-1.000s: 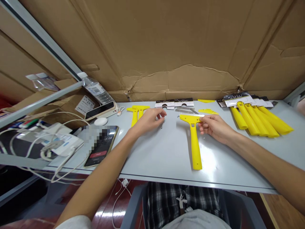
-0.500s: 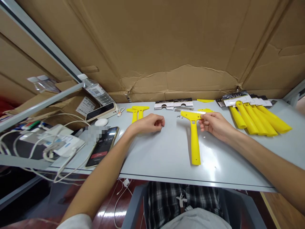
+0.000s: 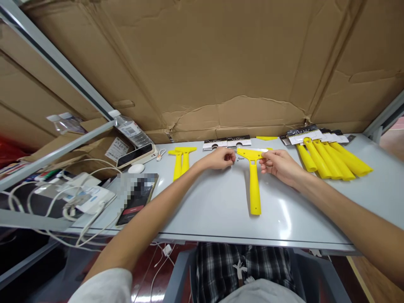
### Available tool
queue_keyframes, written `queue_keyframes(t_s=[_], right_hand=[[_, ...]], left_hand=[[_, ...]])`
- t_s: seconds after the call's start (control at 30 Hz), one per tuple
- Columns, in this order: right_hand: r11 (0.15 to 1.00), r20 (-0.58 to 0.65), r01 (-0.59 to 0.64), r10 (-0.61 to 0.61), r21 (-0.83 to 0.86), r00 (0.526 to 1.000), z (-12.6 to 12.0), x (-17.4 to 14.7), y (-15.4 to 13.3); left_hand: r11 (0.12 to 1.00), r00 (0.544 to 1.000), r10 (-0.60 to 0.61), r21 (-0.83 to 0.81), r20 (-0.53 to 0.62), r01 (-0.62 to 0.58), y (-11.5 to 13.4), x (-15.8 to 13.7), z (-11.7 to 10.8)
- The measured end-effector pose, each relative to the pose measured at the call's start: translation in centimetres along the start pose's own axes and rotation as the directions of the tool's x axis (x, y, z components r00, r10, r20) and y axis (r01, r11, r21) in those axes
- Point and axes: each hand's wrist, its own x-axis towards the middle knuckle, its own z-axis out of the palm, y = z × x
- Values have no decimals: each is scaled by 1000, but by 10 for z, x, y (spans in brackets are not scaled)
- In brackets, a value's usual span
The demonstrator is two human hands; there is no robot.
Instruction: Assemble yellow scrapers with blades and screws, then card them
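Note:
My right hand pinches the right end of a yellow plastic scraper by its wide head. The scraper's handle points toward me, and a thin pale blade shows along the head's far edge. My left hand is closed, its fingertips curled together just left of the scraper head. What those fingers hold, if anything, is too small to make out. Several tiny dark screws lie on the table between the left fingertips and the scraper head. Part of another yellow piece behind the head is hidden.
Two yellow scrapers lie left of my left forearm. Black-and-white cards lie along the back by the cardboard wall. Several yellow handles with header cards fan out at right. A phone, cables and a bottle crowd the left.
My left hand has moved right, up to the screws and the scraper head. My right hand keeps its grip on the scraper. The view has shifted slightly.

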Motion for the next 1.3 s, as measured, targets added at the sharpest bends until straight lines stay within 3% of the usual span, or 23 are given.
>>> queue_keyframes(t_s=[0.17,0.27,0.4,0.53,0.7,0.87,1.07,1.3], right_hand=[[1000,31,4,-4,-5,1000,-2,2,3],[1000,25,13,-13,4,1000,-3,3,4],[1000,12,5,-5,4,1000,-2,3,4],[1000,5,-4,4,-4,1000,0,1,3],[1000,20,-18,19,-14,1000,2,-1,2],[1000,44,-17,18,-26,999,1,-1,7],[997,101,-47,53,-62,993,4,-2,15],[989,112,-101,113,-103,987,12,-7,22]], left_hand=[[998,998,11,-56,-68,-15,0,11,0],[998,994,25,56,-108,-20,5,16,5],[965,996,62,260,-65,-43,12,21,11],[958,998,40,287,-44,-26,12,21,10],[943,990,94,329,-105,-54,11,11,5],[982,979,6,187,-203,33,18,-16,-8],[994,913,-109,-65,-393,90,27,-55,-13],[988,941,87,-91,-327,-123,31,-59,1]])
